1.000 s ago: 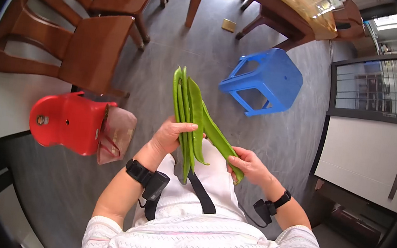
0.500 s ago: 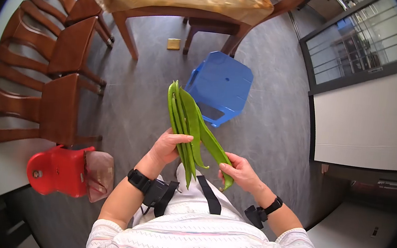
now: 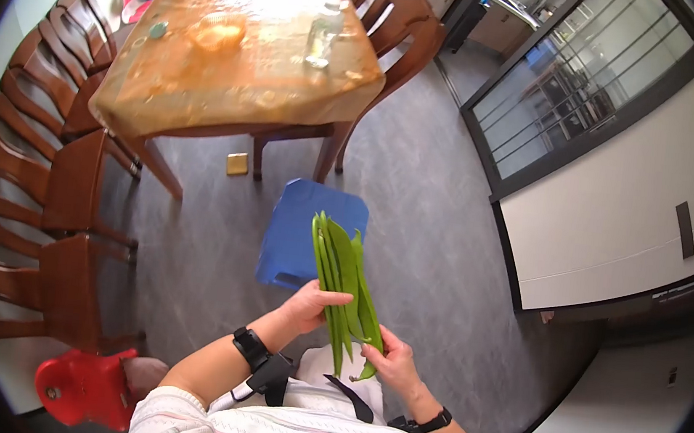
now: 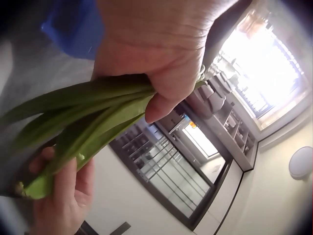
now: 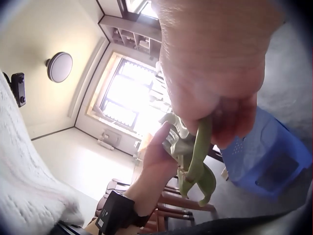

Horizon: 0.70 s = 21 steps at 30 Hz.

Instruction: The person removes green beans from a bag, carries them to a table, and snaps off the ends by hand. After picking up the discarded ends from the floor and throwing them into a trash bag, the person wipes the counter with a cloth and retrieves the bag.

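Several long, flat green bean pods (image 3: 349, 259) stand in a bundle in front of the person's body. My left hand (image 3: 310, 306) grips the bundle at mid-length, its thumb lying across the front pods. Held by its lower end, another green bean pod (image 3: 368, 312) is pinched in my right hand (image 3: 397, 367), leaning close along the bundle's right side. In the left wrist view, the pods (image 4: 93, 105) fan out below the left hand and the right-hand fingers (image 4: 66, 183) curl round one end. The pod tips (image 5: 203, 183) hang below the right hand in the right wrist view.
A blue plastic stool (image 3: 291, 227) stands on the floor just beyond the pods. Behind it is a table (image 3: 164, 104) with a patterned cover. Wooden chairs (image 3: 72, 179) line the left wall, and a red child's chair (image 3: 79, 391) is at lower left. White cabinets (image 3: 617, 220) run along the right.
The head view has shifted, bringing the table and blue stool nearer. The pod in my right hand has swung closer to the bundle. Both hands keep their hold.
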Tool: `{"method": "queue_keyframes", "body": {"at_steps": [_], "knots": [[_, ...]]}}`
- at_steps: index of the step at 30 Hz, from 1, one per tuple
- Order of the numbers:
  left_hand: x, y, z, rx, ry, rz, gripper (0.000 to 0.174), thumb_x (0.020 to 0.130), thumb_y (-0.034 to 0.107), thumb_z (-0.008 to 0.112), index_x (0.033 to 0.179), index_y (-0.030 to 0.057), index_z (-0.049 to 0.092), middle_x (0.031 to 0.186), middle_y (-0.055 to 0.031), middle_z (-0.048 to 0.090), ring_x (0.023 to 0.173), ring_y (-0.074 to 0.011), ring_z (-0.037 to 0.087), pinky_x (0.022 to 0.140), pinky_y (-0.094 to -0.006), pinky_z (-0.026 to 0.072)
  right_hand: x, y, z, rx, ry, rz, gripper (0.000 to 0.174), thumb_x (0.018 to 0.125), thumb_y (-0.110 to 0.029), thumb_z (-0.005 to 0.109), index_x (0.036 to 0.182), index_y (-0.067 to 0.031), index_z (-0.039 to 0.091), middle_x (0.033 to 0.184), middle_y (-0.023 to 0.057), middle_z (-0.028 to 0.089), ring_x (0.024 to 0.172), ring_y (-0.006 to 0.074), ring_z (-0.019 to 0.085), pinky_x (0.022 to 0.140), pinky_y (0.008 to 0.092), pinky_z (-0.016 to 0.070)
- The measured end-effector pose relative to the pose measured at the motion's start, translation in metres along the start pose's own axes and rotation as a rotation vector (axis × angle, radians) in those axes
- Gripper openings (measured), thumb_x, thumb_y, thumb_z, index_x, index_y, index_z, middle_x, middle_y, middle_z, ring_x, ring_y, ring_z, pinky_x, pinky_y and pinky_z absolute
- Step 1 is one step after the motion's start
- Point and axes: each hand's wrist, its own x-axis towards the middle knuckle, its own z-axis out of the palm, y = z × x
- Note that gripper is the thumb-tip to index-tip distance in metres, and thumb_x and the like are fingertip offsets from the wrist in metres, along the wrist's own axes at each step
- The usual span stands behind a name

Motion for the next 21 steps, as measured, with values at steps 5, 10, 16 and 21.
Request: {"method": "queue_keyframes", "body": {"at_steps": [5, 10, 16, 21], "knots": [[0.07, -0.01, 0.042, 0.024, -0.008, -0.071, 0.024, 0.077, 0.003, 0.061, 0.1, 0.0031, 0.057, 0.093, -0.0064, 0.061, 0.084, -0.0186, 0.061, 0.076, -0.0328, 0.0498, 0.024, 0.02, -0.061, 0.087, 0.154, -0.04, 0.038, 0.082, -0.01, 0.059, 0.118, -0.001, 0.05, 0.078, 0.0006, 0.06, 0.068, 0.0054, 0.052, 0.061, 0.0214, 0.0453], [0.17, -0.044, 0.077, 0.086, -0.027, -0.081, 0.026, 0.076, 0.002, 0.059, 0.102, 0.0012, 0.056, 0.095, -0.0098, 0.061, 0.088, -0.0226, 0.061, 0.079, -0.0365, 0.0497, 0.055, 0.036, -0.169, 0.018, 0.192, 0.006, 0.037, 0.083, -0.01, 0.057, 0.118, -0.0013, 0.05, 0.071, 0.0002, 0.06, 0.064, 0.0056, 0.054, 0.059, 0.0204, 0.0461], [0.282, -0.087, 0.157, -0.029, -0.02, -0.121, 0.049, 0.072, -0.005, 0.057, 0.119, 0.0027, 0.043, 0.102, -0.014, 0.057, 0.089, -0.0301, 0.06, 0.076, -0.0421, 0.0506, 0.075, 0.037, -0.323, 0.28, 0.148, 0.193, 0.032, 0.089, -0.009, 0.049, 0.12, -0.0015, 0.047, 0.072, 0.0026, 0.057, 0.055, 0.0069, 0.052, 0.052, 0.0211, 0.0454], [0.343, -0.085, 0.188, -0.023, 0.106, -0.094, 0.055, 0.07, -0.007, 0.057, 0.119, 0.0065, 0.037, 0.091, -0.0168, 0.058, 0.078, -0.0296, 0.061, 0.07, -0.0441, 0.0499, 0.106, 0.036, -0.404, 0.6, 0.063, 0.266, 0.026, 0.09, -0.015, 0.049, 0.112, -0.0025, 0.05, 0.073, 0.004, 0.057, 0.051, 0.0092, 0.053, 0.048, 0.0222, 0.0453]]}}
